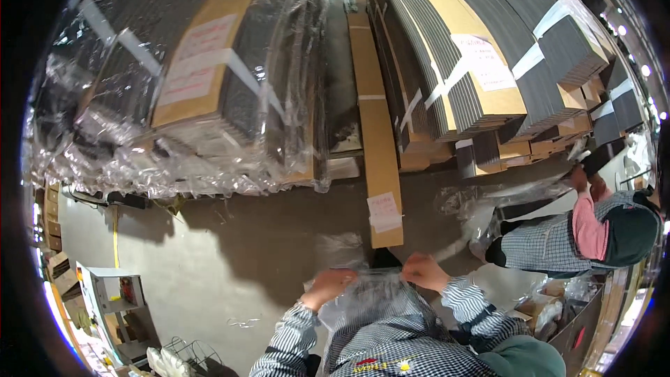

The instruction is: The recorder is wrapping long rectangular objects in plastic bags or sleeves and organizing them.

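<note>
Gripping: left hand [328,284] and right hand [423,271] both pinch the top edge of a clear plastic bag [370,293], fingers curled shut on the film, held in front of the chest low in the view.
Bag material: thin, glossy, crinkled film, see-through, with white glare along the folds; a dark flat piece [385,258] shows just above it between the hands, its shape hard to make out.
Sleeves: fine black-and-white check cloth on both forearms.
Left stack: bundle of dark grey flat sheets [202,77] with brown cardboard faces, wrapped in loose, wrinkled stretch film, white tape strips and a pale paper label on top.
Right stack: unwrapped bundles of grey sheets [488,42], long and bowed by the lens, banded with white tape, brown cardboard between layers.
Middle: a long narrow cardboard strip [380,146] runs between the stacks, a paper label near its lower end.
Co-worker: another person [586,230] at the right edge, checked garment with a pink sleeve, hands at the right stack's corner; partly cut off by the rim.
Hidden: the bag's lower part merges with the checked clothing.
Floor: smooth grey concrete [230,258], scraps of film on it.
Room: boxes and a small white shelf unit [112,300] at lower left, ceiling lights at upper right.
</note>
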The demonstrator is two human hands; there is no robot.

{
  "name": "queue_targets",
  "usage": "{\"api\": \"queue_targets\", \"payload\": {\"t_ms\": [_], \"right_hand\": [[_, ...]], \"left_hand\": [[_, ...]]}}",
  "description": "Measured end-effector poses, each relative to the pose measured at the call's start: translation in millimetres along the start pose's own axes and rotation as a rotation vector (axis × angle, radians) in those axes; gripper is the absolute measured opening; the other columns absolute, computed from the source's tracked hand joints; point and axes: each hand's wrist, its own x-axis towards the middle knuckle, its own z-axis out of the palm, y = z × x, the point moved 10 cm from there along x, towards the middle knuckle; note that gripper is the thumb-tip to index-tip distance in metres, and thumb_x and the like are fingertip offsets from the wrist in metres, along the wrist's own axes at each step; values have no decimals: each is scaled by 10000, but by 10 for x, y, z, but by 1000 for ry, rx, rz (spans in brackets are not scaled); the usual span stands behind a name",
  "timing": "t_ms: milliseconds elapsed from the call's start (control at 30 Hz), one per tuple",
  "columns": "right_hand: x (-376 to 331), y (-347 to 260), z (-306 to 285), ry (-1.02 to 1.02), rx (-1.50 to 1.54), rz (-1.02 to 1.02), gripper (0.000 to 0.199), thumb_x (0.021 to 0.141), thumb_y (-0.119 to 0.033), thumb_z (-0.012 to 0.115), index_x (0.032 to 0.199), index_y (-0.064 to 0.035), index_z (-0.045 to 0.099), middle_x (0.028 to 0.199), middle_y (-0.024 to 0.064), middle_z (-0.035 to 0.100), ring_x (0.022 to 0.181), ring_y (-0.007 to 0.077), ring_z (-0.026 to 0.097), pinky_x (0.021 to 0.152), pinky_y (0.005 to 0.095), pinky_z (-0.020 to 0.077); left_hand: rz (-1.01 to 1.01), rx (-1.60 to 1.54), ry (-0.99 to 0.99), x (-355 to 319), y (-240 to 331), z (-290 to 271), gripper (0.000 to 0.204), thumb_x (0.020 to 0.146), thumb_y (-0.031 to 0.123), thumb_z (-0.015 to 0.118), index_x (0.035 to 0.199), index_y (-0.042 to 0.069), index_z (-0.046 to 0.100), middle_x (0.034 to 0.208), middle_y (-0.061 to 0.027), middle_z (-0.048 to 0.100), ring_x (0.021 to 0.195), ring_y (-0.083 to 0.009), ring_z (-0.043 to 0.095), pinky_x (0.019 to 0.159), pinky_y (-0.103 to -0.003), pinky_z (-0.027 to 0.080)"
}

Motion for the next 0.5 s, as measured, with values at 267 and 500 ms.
{"api": "queue_targets", "payload": {"t_ms": [267,500], "right_hand": [[706,1074,-426,107,-698,34,192,908,-219,563,1030,-132,682,1130,51,651,951,252,605,811,444,487],[758,950,-689,405,570,58,181,898,-129,582,971,21,651,872,145,671,791,236,656,665,368,512]], "left_hand": [[132,587,-27,1293,-340,386,261,907,182,534,1096,65,670,1016,-126,682,946,-326,659,779,-435,534],[153,-207,-7,1302,507,-547,213,872,224,656,958,33,694,991,-118,674,918,-339,643,781,-414,523]]}}
